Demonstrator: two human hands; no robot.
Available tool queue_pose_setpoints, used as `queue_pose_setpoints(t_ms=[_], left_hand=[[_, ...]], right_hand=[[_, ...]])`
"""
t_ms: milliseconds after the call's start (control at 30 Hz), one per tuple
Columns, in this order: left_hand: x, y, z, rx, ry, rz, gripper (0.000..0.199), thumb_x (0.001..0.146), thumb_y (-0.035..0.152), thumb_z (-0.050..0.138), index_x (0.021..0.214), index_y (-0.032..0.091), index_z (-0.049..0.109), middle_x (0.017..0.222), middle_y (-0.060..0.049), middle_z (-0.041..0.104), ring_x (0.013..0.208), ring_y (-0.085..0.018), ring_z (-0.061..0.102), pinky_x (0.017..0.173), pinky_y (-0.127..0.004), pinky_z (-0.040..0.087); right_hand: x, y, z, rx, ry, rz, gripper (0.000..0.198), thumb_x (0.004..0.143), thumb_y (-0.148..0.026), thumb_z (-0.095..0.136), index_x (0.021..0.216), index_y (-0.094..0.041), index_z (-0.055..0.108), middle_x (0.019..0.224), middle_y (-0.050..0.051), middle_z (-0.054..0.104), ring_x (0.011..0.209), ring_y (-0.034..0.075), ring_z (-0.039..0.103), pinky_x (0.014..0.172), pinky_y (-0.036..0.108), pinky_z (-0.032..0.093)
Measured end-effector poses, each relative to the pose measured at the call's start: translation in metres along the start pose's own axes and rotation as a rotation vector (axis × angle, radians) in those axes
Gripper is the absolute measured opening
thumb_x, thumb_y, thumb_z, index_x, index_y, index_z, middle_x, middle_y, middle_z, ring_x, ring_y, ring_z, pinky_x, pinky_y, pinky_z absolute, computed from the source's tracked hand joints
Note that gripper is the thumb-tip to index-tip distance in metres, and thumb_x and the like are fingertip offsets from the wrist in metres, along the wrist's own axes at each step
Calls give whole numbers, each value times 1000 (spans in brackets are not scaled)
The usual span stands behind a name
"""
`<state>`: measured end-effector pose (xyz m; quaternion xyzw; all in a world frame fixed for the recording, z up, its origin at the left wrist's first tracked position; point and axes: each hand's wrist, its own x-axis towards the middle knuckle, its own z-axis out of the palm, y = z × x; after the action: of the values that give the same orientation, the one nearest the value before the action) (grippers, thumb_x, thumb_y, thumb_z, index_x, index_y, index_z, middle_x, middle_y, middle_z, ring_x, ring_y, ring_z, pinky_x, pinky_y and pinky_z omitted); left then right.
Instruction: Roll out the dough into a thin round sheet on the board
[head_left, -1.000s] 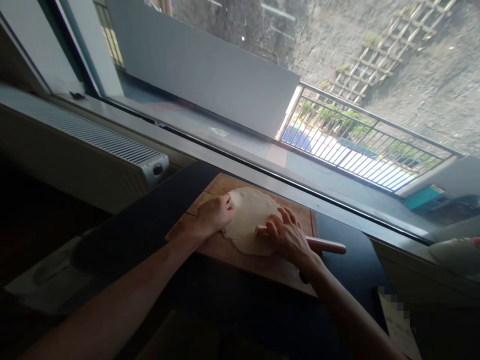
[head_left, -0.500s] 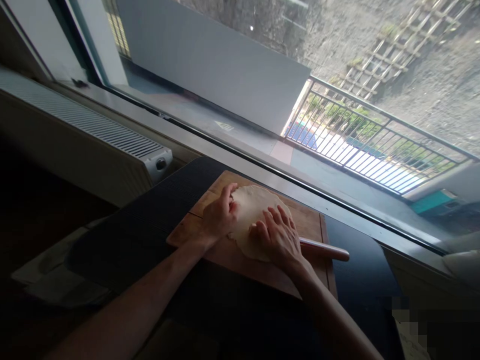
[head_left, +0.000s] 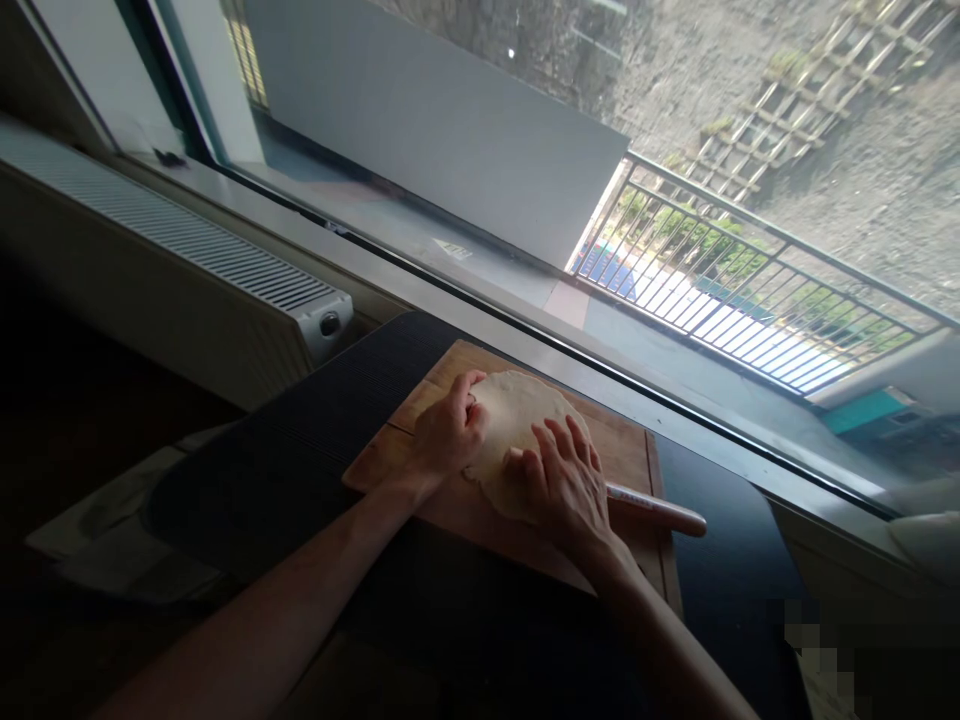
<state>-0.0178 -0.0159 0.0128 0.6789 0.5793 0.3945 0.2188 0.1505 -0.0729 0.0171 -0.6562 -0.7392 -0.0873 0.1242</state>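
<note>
At the centre of the frame, we see a rolling pin (head_left: 652,507) lying across a wooden board (head_left: 630,445), its long axis running at a slant: one end points to the left and a little up, the other to the right and a little down. This line roughly follows the far edge of the board. The left end sits over a flattened round of dough (head_left: 517,405), and the right end reaches past the board's right edge, above the dark table (head_left: 720,530).

Our right hand (head_left: 568,485) covers the pin's left half, fingers stretched out and slightly spread toward the top of the frame rather than wrapped round the wood. The knuckles hide where the palm presses. Our left hand (head_left: 450,425) is at the dough's left edge with its fingers curled in; we cannot tell whether they pinch the dough or merely touch it.

A radiator (head_left: 187,235) fills the left of the frame, and through the window we see a railing (head_left: 784,240) at upper right.
</note>
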Motion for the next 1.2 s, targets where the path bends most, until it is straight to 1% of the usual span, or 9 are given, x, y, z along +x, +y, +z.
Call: queue_pose_setpoints(t_ms=[67,233,300,600,733,833,900,967,1200], left_hand=[[1,-3,3,-9,21,15,42,80,25,41,121,24,45,77,2,66,72,-17,61,69,-27,43],[0,-3,4,-12,30,22,42,79,25,41,121,22,45,74,2,65,72,-17,61,69,-27,43],[0,-2,2,-1,13,16,43,79,25,41,121,22,45,71,2,64,71,-17,61,68,-27,43],[0,-5,7,-9,49,31,41,80,26,41,121,25,45,78,2,66,73,-17,61,70,-27,43],[1,-5,6,-11,44,22,41,80,26,41,121,24,45,86,1,67,79,-18,62,72,-27,44],[1,-3,4,-5,25,7,42,79,26,40,121,23,45,77,1,66,75,-18,62,68,-27,44],[1,-2,3,0,19,-2,42,79,26,41,121,22,45,72,2,65,71,-18,62,67,-27,44],[0,-2,3,-6,26,-3,42,79,27,41,121,23,46,74,2,65,69,-17,61,66,-27,43],[0,-5,6,-34,29,11,42,81,27,40,122,22,45,83,0,66,72,-16,61,72,-27,44]], right_hand=[[5,2,2,-4,10,27,44,93,-43,24,127,-24,45,137,4,40,134,24,16,106,42,19],[93,37,13,58,-105,257,51,93,-47,15,131,-22,39,136,9,39,131,26,23,102,48,24],[108,42,13,67,-130,307,52,93,-46,15,132,-20,38,137,11,38,131,26,25,101,48,25],[-17,-9,-7,29,-61,-18,49,93,-48,20,132,-26,40,141,1,35,136,22,10,108,42,15],[36,12,3,10,-81,92,51,93,-49,17,133,-25,37,141,5,34,135,24,15,106,47,18],[94,34,12,36,-151,207,51,93,-49,14,132,-25,36,140,9,34,133,26,21,102,51,22],[108,37,12,53,-171,260,53,93,-48,11,133,-22,35,140,11,33,132,26,23,101,51,24],[92,29,9,60,-152,242,56,92,-49,10,135,-21,32,141,10,32,133,26,21,102,49,24],[-30,-14,-9,21,-87,-33,53,93,-46,22,138,-21,32,144,3,31,137,21,10,109,39,16]])
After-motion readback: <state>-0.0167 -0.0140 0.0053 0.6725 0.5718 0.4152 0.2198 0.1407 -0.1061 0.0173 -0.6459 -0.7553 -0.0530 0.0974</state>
